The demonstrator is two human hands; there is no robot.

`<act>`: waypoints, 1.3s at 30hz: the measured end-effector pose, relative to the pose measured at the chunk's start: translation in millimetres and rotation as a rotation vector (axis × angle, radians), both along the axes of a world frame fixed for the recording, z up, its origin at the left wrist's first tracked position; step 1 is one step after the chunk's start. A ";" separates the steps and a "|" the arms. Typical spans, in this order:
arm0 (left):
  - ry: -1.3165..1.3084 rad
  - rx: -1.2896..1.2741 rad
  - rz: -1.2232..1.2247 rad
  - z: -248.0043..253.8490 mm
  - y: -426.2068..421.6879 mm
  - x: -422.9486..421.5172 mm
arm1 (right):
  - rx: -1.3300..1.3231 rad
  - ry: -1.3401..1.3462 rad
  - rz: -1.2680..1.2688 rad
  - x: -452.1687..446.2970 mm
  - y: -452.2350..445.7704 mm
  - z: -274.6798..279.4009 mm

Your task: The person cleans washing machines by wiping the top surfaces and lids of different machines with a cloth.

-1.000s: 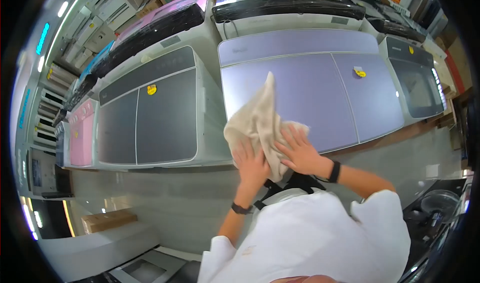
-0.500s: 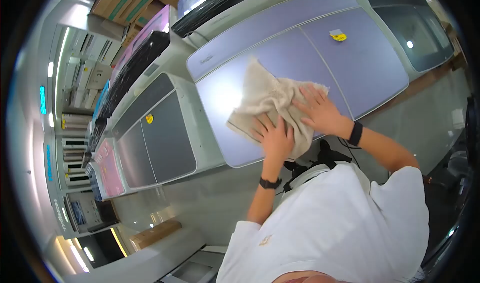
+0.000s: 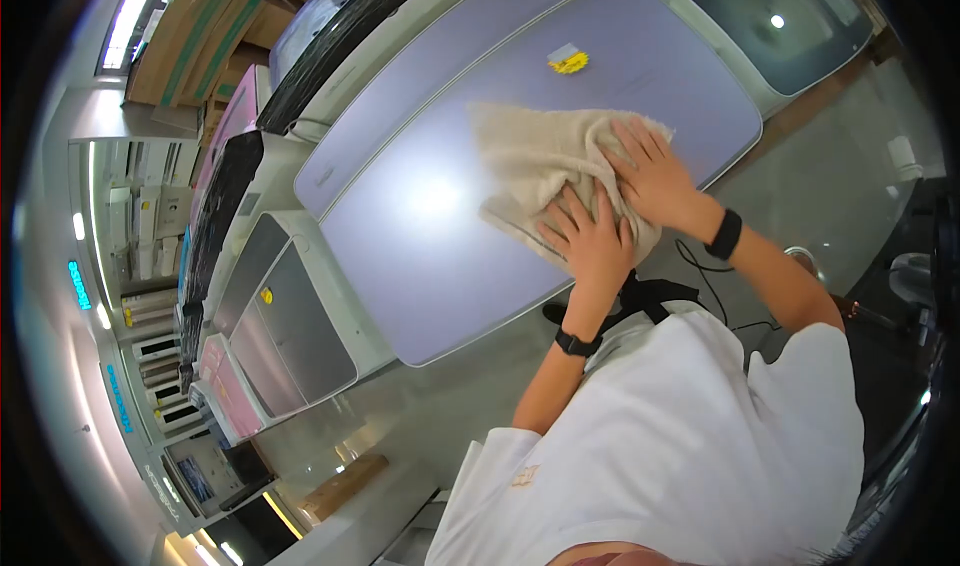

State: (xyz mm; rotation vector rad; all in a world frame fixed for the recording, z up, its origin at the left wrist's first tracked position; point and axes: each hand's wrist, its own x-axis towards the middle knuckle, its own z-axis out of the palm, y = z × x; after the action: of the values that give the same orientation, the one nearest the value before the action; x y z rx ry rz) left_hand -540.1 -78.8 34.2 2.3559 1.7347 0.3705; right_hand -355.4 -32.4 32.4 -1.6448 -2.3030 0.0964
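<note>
A beige cloth point(image 3: 530, 146) lies rumpled on the lavender lid point(image 3: 390, 266) of a large appliance that looks like a washing machine. My left hand point(image 3: 595, 241) presses on the cloth's near part, fingers spread and flat. Just right of it and farther from me, my right hand point(image 3: 655, 181) also rests flat on the cloth with its fingers apart. Beyond the cloth, a yellow sticker point(image 3: 570, 62) is on the lid. Bright glare point(image 3: 435, 194) shows on the lid left of the cloth.
A grey-lidded machine point(image 3: 300, 316) stands to the left, and a dark-lidded one point(image 3: 770, 26) adjoins on the right. Cardboard boxes point(image 3: 185, 41) are stacked at the back left. Black cables point(image 3: 700, 276) trail near my body. A long carton point(image 3: 340, 486) lies on the floor.
Both hands and the cloth have slid right along the lid, and the cloth now covers its middle seam. The camera view has tilted and shifted too.
</note>
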 end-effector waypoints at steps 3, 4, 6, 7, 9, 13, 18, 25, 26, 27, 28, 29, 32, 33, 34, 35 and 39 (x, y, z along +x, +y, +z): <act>0.008 0.014 -0.036 -6.7 -13.6 8.1 | -0.076 -0.021 -0.028 37.4 -22.8 9.7; 0.002 -0.010 -0.025 -3.0 -13.7 12.8 | -0.096 -0.065 -0.049 58.5 -18.9 8.6; -0.015 -0.037 -0.004 1.9 -12.4 21.5 | -0.103 -0.091 -0.055 87.4 -5.9 0.7; -0.030 -0.028 -0.003 1.8 -0.4 29.4 | -0.080 -0.075 -0.051 97.4 7.2 -2.3; -0.043 -0.008 0.007 1.2 23.3 44.0 | -0.012 -0.093 -0.058 103.0 31.4 -5.5; -0.164 -0.011 0.054 -1.8 27.5 52.7 | 0.022 -0.170 -0.124 79.6 33.6 -18.6; -0.208 0.024 0.062 4.4 -24.7 -17.1 | -0.123 -0.220 0.116 31.9 -30.8 -2.1; -0.002 -0.054 0.550 16.5 -31.2 -146.4 | -0.165 -0.162 0.468 -18.7 11.1 22.5; -0.007 -0.021 0.592 13.6 -22.8 -162.0 | -0.144 -0.164 0.501 -36.4 31.2 19.8; -0.010 0.016 0.629 7.1 -12.1 -177.7 | -0.122 -0.163 0.530 -54.8 47.0 17.1; -0.012 0.054 0.663 3.0 -4.7 -188.8 | -0.127 -0.151 0.543 -74.2 57.6 15.5; -0.005 0.058 0.701 2.6 -0.1 -195.1 | -0.132 -0.138 0.554 -94.4 66.2 15.0; 0.017 0.076 0.777 -1.8 0.2 -207.9 | -0.148 -0.166 0.629 -135.1 62.2 8.2; 0.022 0.089 0.780 -10.0 -8.5 -208.5 | -0.153 -0.187 0.660 -144.8 56.3 7.5; 0.028 0.102 0.783 -11.9 -16.7 -209.1 | -0.146 -0.180 0.711 -152.1 46.9 11.3; 0.017 0.092 0.786 -14.4 -29.3 -211.5 | -0.144 -0.175 0.763 -156.7 32.5 16.3; -0.033 0.043 0.776 -2.5 -61.7 -232.1 | -0.150 -0.182 0.853 -168.8 22.1 26.7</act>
State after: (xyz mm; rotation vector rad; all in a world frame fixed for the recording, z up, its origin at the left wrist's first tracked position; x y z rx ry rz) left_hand -772.3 -140.5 31.7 1.5814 2.5771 0.5444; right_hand -524.2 -10.4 59.1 -0.6265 -3.0353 0.3168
